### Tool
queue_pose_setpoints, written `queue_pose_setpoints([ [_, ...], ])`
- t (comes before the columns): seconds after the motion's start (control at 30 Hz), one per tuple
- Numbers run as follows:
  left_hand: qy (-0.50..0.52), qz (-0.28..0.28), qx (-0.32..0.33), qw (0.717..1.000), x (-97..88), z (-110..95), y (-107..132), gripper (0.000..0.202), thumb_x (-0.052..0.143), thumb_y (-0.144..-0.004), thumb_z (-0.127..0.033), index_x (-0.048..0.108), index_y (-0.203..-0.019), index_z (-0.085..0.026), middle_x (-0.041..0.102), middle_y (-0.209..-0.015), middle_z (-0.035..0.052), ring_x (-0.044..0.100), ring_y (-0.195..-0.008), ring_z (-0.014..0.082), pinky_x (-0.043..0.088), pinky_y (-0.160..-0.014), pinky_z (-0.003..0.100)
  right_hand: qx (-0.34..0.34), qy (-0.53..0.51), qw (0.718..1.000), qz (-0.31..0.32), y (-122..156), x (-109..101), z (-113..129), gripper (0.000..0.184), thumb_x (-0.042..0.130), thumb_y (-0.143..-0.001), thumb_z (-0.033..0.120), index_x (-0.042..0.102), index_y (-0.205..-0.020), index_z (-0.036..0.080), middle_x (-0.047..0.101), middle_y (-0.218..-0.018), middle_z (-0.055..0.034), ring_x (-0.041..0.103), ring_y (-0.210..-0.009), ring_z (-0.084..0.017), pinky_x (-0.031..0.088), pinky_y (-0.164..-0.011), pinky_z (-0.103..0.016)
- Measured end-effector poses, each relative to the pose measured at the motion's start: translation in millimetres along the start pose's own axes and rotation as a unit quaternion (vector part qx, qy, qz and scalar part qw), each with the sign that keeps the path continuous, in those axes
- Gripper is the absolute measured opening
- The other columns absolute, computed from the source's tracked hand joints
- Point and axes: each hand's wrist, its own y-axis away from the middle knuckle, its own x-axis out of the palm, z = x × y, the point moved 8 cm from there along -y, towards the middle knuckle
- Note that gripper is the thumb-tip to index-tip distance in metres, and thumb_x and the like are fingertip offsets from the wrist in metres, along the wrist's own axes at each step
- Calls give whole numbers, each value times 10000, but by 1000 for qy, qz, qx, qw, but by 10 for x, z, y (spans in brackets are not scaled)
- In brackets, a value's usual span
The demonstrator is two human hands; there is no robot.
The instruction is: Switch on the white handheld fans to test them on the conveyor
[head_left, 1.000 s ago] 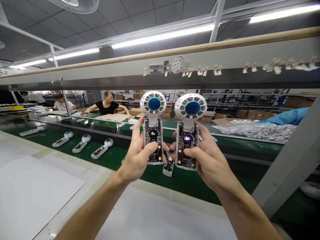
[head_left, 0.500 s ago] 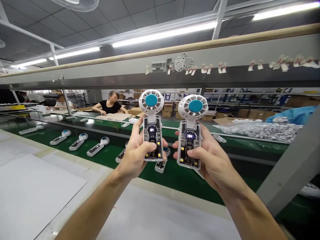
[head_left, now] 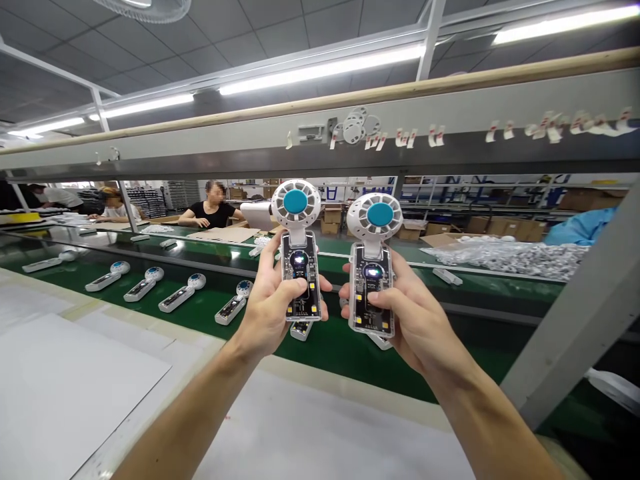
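Observation:
My left hand [head_left: 270, 310] is closed around a small handheld fan [head_left: 299, 257] with a white round head, blue centre and clear body showing lit electronics; the thumb presses on its front. My right hand [head_left: 410, 317] grips a second fan [head_left: 373, 267] of the same kind, upright beside the first, with its thumb across the body. Both are held up above the green conveyor belt [head_left: 345, 347]. Two more fans lie on the belt just under my hands, mostly hidden.
Several fans [head_left: 177, 297] lie in a row on the belt to the left. A white table [head_left: 75, 380] is in front. A grey overhead rail [head_left: 320, 140] crosses the view, and a slanted post [head_left: 575, 320] stands right. People sit at the far line. Plastic bags [head_left: 505, 257] are piled right.
The fans on the belt have drifted to the left. Both held fans shifted slightly left and lower, and my thumbs stay pressed on their bodies.

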Motion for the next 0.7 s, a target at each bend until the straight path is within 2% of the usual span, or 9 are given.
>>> queue_pose_setpoints([
  [0.17,2,2,-15,1000,23,19,-1,856,625,-841,-219,106,-1520,-261,714,-909,38,681,-549,185,556,-539,316,-3,7,1000,2,1,-9,11,706,642,-767,199,387,-1421,278,745,-864,-2,715,-678,-180,589,-635,-299],
  [0.33,6,8,-21,1000,40,34,21,826,617,-847,-226,125,-1507,-288,707,-890,25,684,-562,195,561,-541,326,-6,6,1000,-3,4,-20,14,760,654,-771,214,324,-1449,302,737,-870,5,717,-672,-192,599,-647,-325],
  [0.43,-4,6,-8,1000,26,68,16,755,627,-869,-263,177,-1473,-316,710,-989,41,692,-608,191,569,-553,329,-27,-13,999,-41,6,-40,47,753,714,-725,212,364,-1383,313,730,-935,4,725,-715,-205,609,-666,-343],
  [0.5,-41,-56,16,997,-87,70,3,666,693,-849,-289,286,-1376,-297,705,-1044,47,690,-646,174,572,-572,310,-13,-58,996,-72,31,-68,43,586,739,-704,260,479,-1229,268,707,-906,1,708,-703,-198,602,-637,-330],
  [0.57,-77,-134,26,988,-219,49,16,544,766,-795,-301,412,-1206,-256,696,-942,18,664,-620,154,557,-551,280,5,-79,993,-91,84,-111,60,375,740,-713,329,554,-1024,229,653,-769,9,656,-622,-178,569,-563,-304],
  [0.63,-61,-165,3,984,-270,18,53,363,766,-768,-300,502,-1004,-223,637,-783,-19,622,-565,139,554,-539,286,-36,-8,990,-140,168,-242,198,296,791,-713,341,591,-894,220,623,-733,4,625,-627,-168,561,-579,-302],
  [0.7,-47,-174,11,983,-257,-135,123,215,732,-747,-256,541,-835,-207,571,-700,-33,597,-558,136,575,-577,319,-106,96,973,-180,248,-350,380,287,839,-727,307,633,-903,215,656,-855,-20,645,-757,-178,584,-706,-325],
])
